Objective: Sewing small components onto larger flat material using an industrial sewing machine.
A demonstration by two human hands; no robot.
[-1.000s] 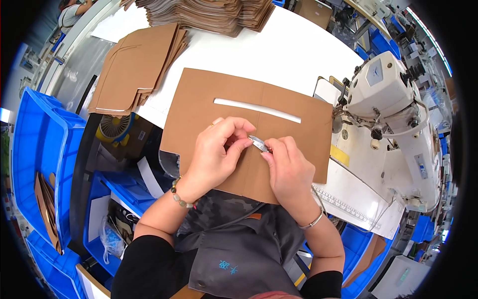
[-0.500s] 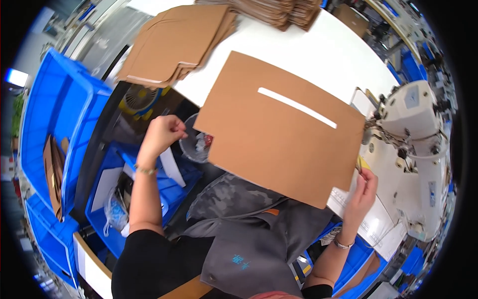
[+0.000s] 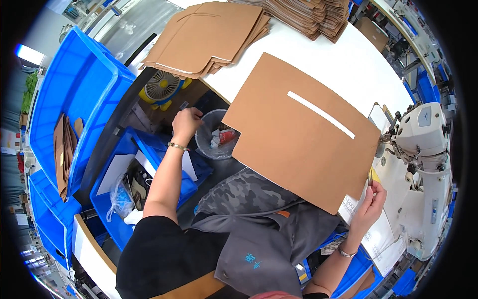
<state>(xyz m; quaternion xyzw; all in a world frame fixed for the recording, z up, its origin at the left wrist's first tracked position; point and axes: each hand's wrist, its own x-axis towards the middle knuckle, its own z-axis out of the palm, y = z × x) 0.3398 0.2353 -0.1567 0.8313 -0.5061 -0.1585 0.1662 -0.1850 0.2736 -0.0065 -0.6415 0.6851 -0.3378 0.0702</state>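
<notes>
A flat brown panel [image 3: 294, 144] with a long white strip [image 3: 321, 114] across it lies on the white table, overhanging the near edge above my lap. Its right edge reaches the head of a white sewing machine [image 3: 423, 127]. My left hand [image 3: 186, 123] is closed with fingertips together, beside the rim of a grey waste bin [image 3: 203, 142]; whatever it pinches, if anything, cannot be made out. Next to the panel's lower right corner, my right hand [image 3: 369, 203] is closed around a small pointed metal tool [image 3: 370, 178], mostly covered by the fingers.
Stacked brown panels [image 3: 209, 35] lie at the table's far left, with a thicker pile [image 3: 303, 17] behind. Large blue crates [image 3: 74, 84] stand at left, one holding brown pieces [image 3: 63, 154]. A yellow fan [image 3: 163, 87] sits below the table. Another blue bin [image 3: 107, 187] holds a plastic bag.
The whole view has shifted, so the table, panel and crates appear farther right. Both hands keep nearly the same places relative to the bin and the panel.
</notes>
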